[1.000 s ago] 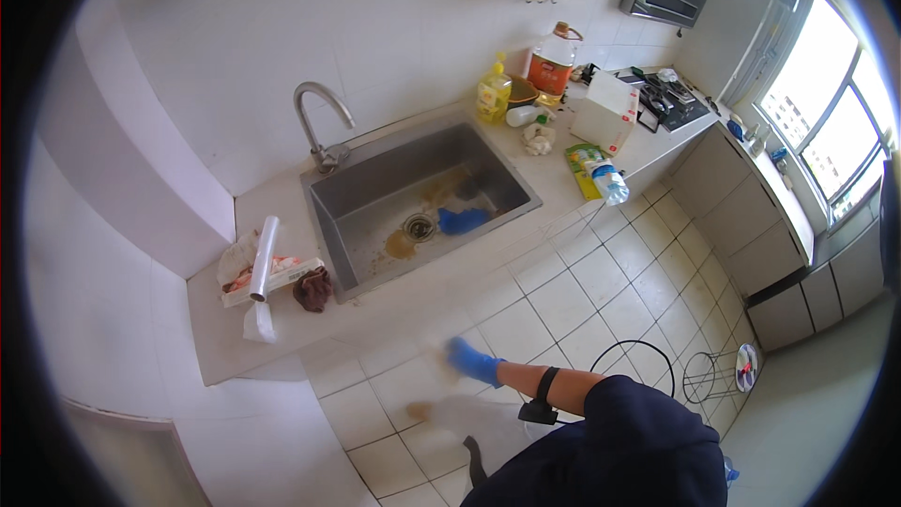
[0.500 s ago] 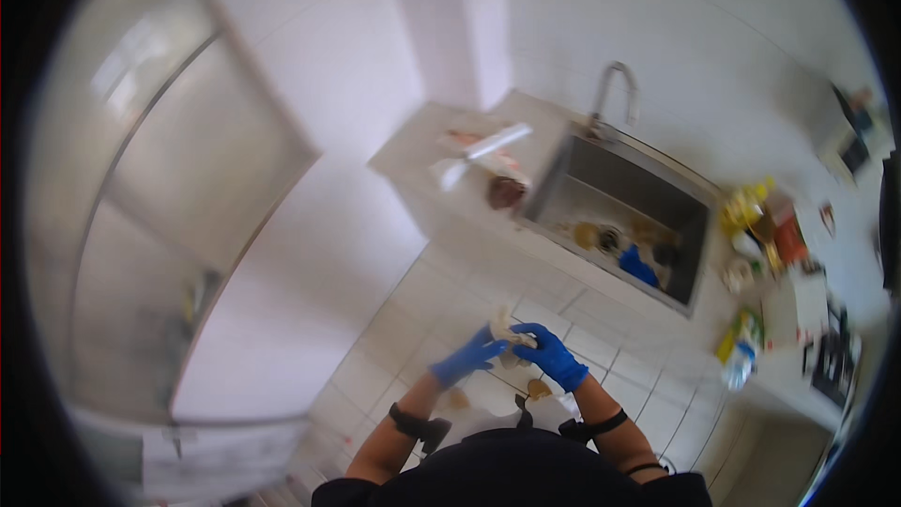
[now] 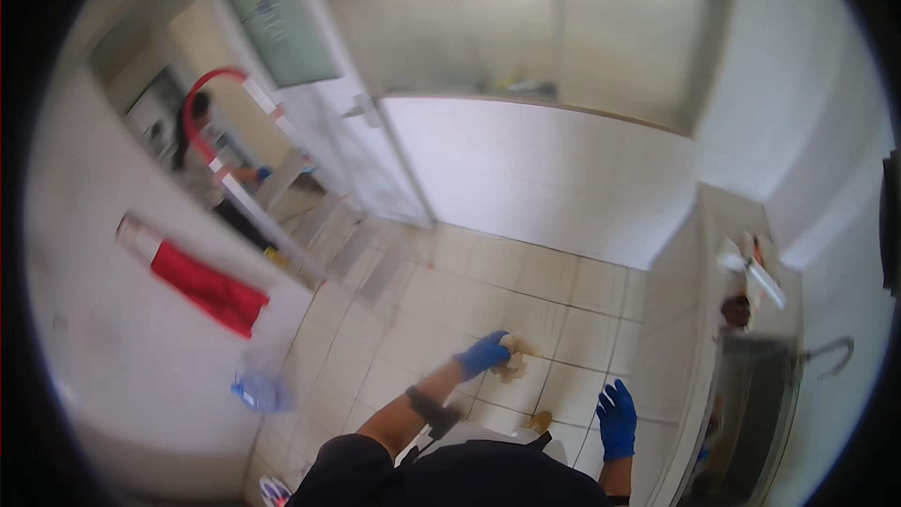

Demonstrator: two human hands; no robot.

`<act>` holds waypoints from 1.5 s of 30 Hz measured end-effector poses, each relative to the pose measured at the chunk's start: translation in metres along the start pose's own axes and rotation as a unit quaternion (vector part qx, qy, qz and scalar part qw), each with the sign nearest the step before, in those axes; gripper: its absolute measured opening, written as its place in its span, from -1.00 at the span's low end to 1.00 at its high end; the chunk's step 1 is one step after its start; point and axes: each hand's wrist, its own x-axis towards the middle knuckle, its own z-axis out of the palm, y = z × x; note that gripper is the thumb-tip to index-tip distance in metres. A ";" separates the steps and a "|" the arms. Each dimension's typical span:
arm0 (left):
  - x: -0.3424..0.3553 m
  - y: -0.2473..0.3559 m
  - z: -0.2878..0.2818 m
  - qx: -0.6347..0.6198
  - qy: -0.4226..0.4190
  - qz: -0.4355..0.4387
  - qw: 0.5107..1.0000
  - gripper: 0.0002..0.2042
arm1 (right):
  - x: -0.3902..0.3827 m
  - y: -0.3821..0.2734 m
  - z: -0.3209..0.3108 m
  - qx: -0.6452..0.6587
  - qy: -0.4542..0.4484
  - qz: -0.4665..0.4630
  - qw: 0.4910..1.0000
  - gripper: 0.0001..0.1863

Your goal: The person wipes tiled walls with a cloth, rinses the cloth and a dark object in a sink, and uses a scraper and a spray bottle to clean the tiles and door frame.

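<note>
A crumpled beige cloth (image 3: pixel 514 358) hangs from my left hand (image 3: pixel 482 355), whose blue-gloved fingers are closed on its edge. My right hand (image 3: pixel 617 421), also in a blue glove, is apart from the cloth with its fingers stretched out. It holds nothing and is off to the right, on the side nearest the counter (image 3: pixel 690 263). Both hands are over the tiled floor (image 3: pixel 554 319).
At right, the counter carries a white roll (image 3: pixel 765 284), a dark red item (image 3: pixel 735 311) and a steel sink (image 3: pixel 798 394) with a faucet (image 3: pixel 831 349). A white door (image 3: pixel 352 122) stands ajar; another person (image 3: pixel 202 155) is beyond it. A red cloth (image 3: pixel 208 288) hangs at left above a clear bluish container (image 3: pixel 260 391).
My view has turned left, from the sink to the doorway. Both hands were on the cloth; now my right hand has let go and moved away, while my left keeps it.
</note>
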 end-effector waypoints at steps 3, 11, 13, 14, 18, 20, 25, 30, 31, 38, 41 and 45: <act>-0.074 -0.076 -0.044 -0.080 0.219 0.092 0.968 -0.66 | 0.026 0.034 -0.032 -0.106 -0.035 -0.020 0.994 -0.50; -0.301 -0.269 -0.088 -0.192 0.606 0.068 0.769 -0.68 | 0.133 0.101 0.031 -0.058 -0.073 0.100 0.991 -0.52; -0.355 -0.331 -0.074 -0.253 0.690 0.023 0.677 -0.73 | 0.092 0.115 0.142 -0.210 -0.122 0.124 0.962 -0.53; -0.371 -0.344 -0.073 -0.311 0.688 0.005 0.656 -0.74 | 0.091 0.119 0.178 -0.222 -0.140 0.116 0.958 -0.54; -0.429 -0.422 -0.044 -0.384 0.672 0.047 0.632 -0.78 | 0.057 0.176 0.286 -0.304 -0.230 0.151 0.912 -0.57; -0.434 -0.470 -0.031 -0.523 0.537 0.249 0.614 -0.73 | 0.049 0.191 0.314 -0.373 -0.238 0.171 0.881 -0.57; -0.471 -0.387 -0.032 -0.549 0.692 0.064 0.465 -0.47 | 0.064 0.232 0.337 -0.497 -0.253 0.204 0.805 -0.56; -0.455 -0.496 0.043 -0.389 0.820 -0.097 0.407 -0.56 | 0.095 0.312 0.392 -0.590 -0.325 0.234 0.701 -0.63; -0.451 -0.524 0.054 -0.388 0.820 -0.122 0.403 -0.60 | 0.105 0.326 0.404 -0.606 -0.335 0.222 0.686 -0.65; -0.513 -0.693 0.111 -0.484 0.790 -0.233 0.296 -0.56 | 0.037 0.433 0.499 -0.643 -0.385 0.185 0.636 -0.68; -0.605 -0.736 0.060 -0.514 0.759 -0.277 0.287 -0.61 | -0.015 0.451 0.503 -0.696 -0.375 0.191 0.582 -0.64; -0.666 -0.847 0.004 -0.462 0.769 -0.346 0.276 -0.60 | -0.088 0.483 0.492 -0.798 -0.302 0.177 0.491 -0.65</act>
